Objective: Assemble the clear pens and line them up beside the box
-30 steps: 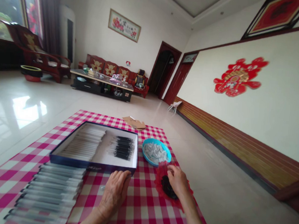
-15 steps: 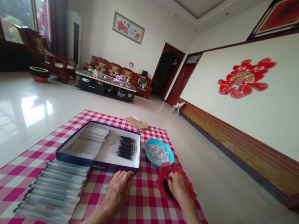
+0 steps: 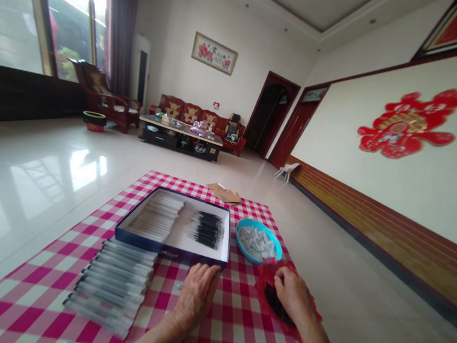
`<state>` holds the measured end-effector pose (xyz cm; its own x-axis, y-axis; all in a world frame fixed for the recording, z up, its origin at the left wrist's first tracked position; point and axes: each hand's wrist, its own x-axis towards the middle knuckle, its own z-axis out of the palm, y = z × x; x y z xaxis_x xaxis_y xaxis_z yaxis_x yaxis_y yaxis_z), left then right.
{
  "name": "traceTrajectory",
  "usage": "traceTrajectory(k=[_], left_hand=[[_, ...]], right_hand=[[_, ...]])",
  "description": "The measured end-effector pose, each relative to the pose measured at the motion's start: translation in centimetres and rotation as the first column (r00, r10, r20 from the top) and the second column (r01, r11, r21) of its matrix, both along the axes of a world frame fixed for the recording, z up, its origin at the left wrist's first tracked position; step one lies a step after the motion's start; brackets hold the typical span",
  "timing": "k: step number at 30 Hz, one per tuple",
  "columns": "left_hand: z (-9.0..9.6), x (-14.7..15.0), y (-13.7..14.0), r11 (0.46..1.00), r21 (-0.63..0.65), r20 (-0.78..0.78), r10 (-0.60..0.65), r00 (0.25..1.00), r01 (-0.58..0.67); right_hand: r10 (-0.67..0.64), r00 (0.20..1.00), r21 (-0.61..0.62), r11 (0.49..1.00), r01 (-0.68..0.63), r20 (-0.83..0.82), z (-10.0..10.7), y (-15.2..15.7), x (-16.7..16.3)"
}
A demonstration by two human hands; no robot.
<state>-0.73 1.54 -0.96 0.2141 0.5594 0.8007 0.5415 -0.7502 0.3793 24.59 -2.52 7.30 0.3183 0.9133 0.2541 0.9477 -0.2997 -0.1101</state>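
My left hand (image 3: 197, 292) rests at the front right corner of a shallow blue-edged box (image 3: 193, 256), its fingers curled together; whatever they hold is hidden. Inside the box, pale pen-like tubes (image 3: 156, 216) lie in a row at the left, and thin black pieces (image 3: 208, 230) at the right. Over a crinkled red plastic bag (image 3: 263, 281) holding dark pieces (image 3: 275, 302), my right hand (image 3: 293, 293) is closed in a pinch, with its contents too small to make out. Many translucent pens with black ends (image 3: 112, 284) lie left of my left hand.
A turquoise bowl (image 3: 239, 242) of small whitish pieces (image 3: 257, 242) stands behind the red bag. Torn cardboard (image 3: 224, 193) lies at the far edge of the checked tablecloth (image 3: 235, 321). Beyond are a low table (image 3: 180, 130), a wooden sofa (image 3: 170, 105) and a small chair (image 3: 287, 169).
The view has turned left, so the whole scene sits further right. My right hand has risen slightly off the dark pieces in the red bag. My left hand stays by the box corner.
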Motion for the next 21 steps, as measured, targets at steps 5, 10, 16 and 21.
traceTrajectory(k=[5, 10, 16, 21], left_hand=[[0.7, -0.2, -0.3, 0.999, -0.042, -0.011, 0.013, 1.000, -0.013], [1.7, -0.6, -0.7, 0.998, -0.053, -0.019, 0.031, 0.999, -0.032], [1.6, -0.6, -0.7, 0.997, -0.070, -0.016, 0.016, 1.000, -0.017], [1.5, -0.4, -0.7, 0.996, -0.091, -0.032, 0.005, 0.999, -0.008]], right_hand=[[0.395, 0.639, 0.422, 0.899, -0.119, -0.660, 0.8, 0.3, -5.2], [0.430, 0.162, 0.432, 0.902, -0.028, -0.888, -2.3, 0.8, -11.0], [0.380, 0.023, 0.381, 0.924, 0.031, -0.925, -5.3, 0.7, -12.6], [0.398, 0.134, 0.408, 0.911, 0.056, -0.908, -5.3, 0.7, -12.6]])
